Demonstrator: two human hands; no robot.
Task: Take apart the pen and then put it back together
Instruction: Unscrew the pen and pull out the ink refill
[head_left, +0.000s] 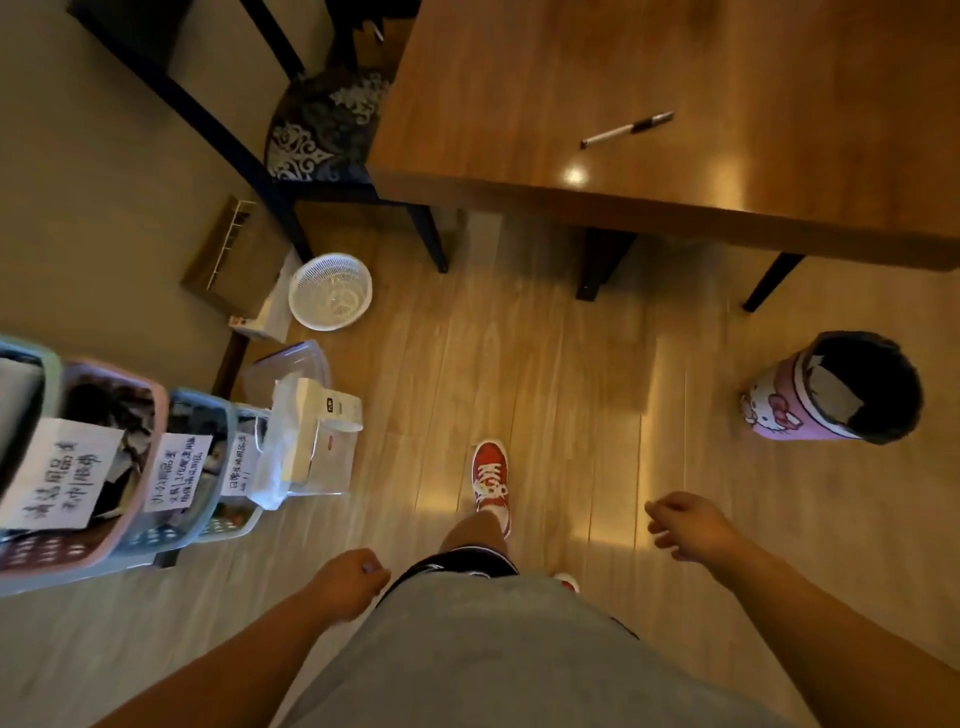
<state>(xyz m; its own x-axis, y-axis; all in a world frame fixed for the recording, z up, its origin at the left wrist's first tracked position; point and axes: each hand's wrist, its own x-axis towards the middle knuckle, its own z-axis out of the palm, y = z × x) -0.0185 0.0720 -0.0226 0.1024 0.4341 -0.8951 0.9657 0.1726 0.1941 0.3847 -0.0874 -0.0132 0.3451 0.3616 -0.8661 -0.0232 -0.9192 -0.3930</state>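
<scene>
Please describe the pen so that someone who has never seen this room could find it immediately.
Look at the large brown wooden table in the upper right of the view. The pen lies alone on its top, not far from the near edge. It is slim, with a white barrel, a black grip section and a darker end, and it is the only object on the visible tabletop.

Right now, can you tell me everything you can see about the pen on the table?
The pen is slim, with a white barrel, a dark band that looks like a grip, and a silvery end pointing up and right. Its other tip is dark. It looks whole, not taken apart. It lies flat and slanted on the shiny wooden table, not far from the near edge. Only the table touches it; both hands are far away.
</scene>
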